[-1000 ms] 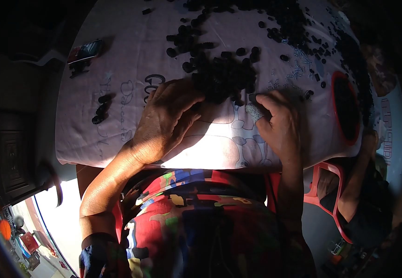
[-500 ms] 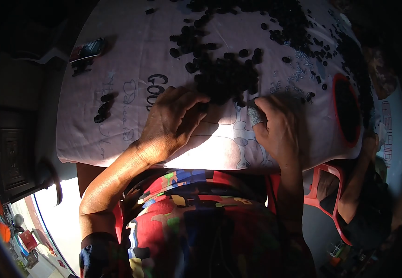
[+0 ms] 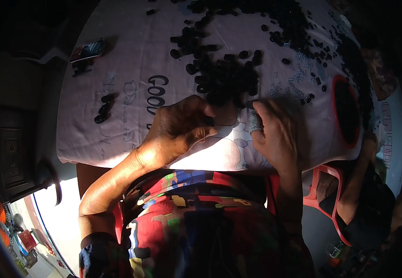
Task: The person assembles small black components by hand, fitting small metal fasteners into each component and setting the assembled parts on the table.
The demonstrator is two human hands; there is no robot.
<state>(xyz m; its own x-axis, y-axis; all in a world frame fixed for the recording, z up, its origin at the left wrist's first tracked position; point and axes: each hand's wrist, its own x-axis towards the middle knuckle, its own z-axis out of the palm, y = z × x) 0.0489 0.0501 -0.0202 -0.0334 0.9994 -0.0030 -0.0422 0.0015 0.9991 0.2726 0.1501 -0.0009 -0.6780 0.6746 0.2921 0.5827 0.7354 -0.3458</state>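
A pile of small black round parts point(image 3: 224, 76) lies on the pale printed cloth, just beyond my hands. My left hand point(image 3: 175, 129) is bent in a pinch at the near left edge of the pile, with a small black part point(image 3: 209, 121) between thumb and fingers. To its right, my right hand point(image 3: 277, 132) is curled, and a dark piece point(image 3: 251, 104) shows at its fingertips. A grey, rough wrapping point(image 3: 255, 121) covers one digit of that hand. Shadow hides the details of both pieces.
More black parts point(image 3: 289, 23) spread across the far side, with scattered small clear pieces point(image 3: 298, 78) nearby. A red-rimmed bowl point(image 3: 334, 99) of dark material stands at right. A phone point(image 3: 88, 51) and several black parts point(image 3: 102, 110) lie at left. Another person's arm point(image 3: 351, 190) is beside a red chair point(image 3: 310, 200).
My left hand has drawn slightly toward me and turned, so its thumb now shows below the fingers. My right hand has barely moved.
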